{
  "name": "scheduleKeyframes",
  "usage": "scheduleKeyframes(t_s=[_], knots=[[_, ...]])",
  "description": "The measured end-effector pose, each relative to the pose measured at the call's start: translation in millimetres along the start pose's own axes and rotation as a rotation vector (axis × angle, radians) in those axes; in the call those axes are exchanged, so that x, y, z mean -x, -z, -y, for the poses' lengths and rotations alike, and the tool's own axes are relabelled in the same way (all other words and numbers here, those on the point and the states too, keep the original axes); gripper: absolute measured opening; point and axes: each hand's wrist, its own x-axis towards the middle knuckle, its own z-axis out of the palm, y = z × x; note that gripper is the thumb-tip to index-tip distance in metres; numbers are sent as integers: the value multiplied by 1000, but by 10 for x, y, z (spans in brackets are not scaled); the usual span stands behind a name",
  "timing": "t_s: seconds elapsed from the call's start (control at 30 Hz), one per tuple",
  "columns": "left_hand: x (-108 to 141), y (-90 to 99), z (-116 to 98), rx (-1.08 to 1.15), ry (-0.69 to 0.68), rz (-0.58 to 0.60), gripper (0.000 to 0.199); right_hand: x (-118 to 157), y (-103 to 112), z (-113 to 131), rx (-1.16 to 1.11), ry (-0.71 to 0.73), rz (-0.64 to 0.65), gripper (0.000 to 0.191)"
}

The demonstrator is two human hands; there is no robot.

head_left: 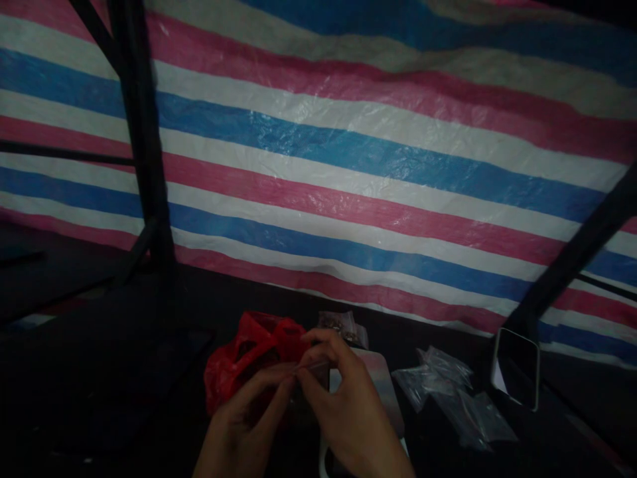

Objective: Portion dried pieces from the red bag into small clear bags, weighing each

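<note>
My left hand (256, 405) and my right hand (338, 398) meet in front of me, thumbs and fingertips pinched together. Between them is the top edge of a small clear plastic bag (301, 406); its lower part is dim, and I cannot make out its contents. Just behind my left hand lies a crumpled red plastic bag (243, 352). Partly covered by my right hand is a pale, rounded flat device (383, 382). Beyond my right fingers sits a clear bag of small metallic pieces (338, 323).
Several flat clear plastic bags (448, 392) are piled on the dark table (199, 299) to the right. A phone (517, 368) leans against a dark slanted post (562, 265). A striped plastic sheet (348, 172) hangs behind, with a dark upright (144, 146) at left.
</note>
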Motion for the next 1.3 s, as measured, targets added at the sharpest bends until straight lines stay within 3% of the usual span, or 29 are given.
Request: scheduleKeyframes(t_s=[0.07, 0.13, 0.2, 0.3, 0.4, 0.47, 0.57, 0.67, 0.73, 0.83, 0.9, 1.03, 1.17, 1.3], knots=[[8, 8, 69, -83, -95, -18, 24, -54, 173, 10, 82, 48, -139, 27], [20, 33, 113, -187, -235, -68, 30, -143, 440, 2, 214, 107, -390, 25], [28, 91, 116, -303, -415, -129, 25, -253, 739, -33, 348, 125, -643, 36], [1, 231, 100, -489, -573, -270, 15, -411, 1054, -152, 521, 119, -792, 42], [-87, 384, 157, -691, -394, -388, 33, -489, 1019, -291, 649, 60, -701, 38], [-155, 463, 233, -718, -183, -335, 51, -468, 790, -330, 654, 66, -609, 35], [-226, 521, 316, -558, 61, -218, 49, -366, 290, -289, 554, 73, -362, 32], [-249, 516, 279, -281, 167, -244, 44, -295, -121, -211, 500, 34, -95, 43], [-249, 505, 200, -122, 170, -301, 44, -301, -234, -161, 493, 10, -110, 35], [-244, 521, 99, -60, 63, -410, 42, -357, -196, -98, 435, 94, -307, 32], [-242, 559, 95, -93, 1, -421, 40, -386, -124, -87, 393, 171, -370, 30], [-252, 657, 230, -128, 34, -328, 45, -365, -59, -172, 407, 131, -291, 36], [-266, 695, 341, -218, 58, -364, 52, -279, -42, -209, 474, 75, -284, 40], [-219, 648, 247, -463, -103, -438, 56, -201, 166, -135, 488, 127, -276, 36]])
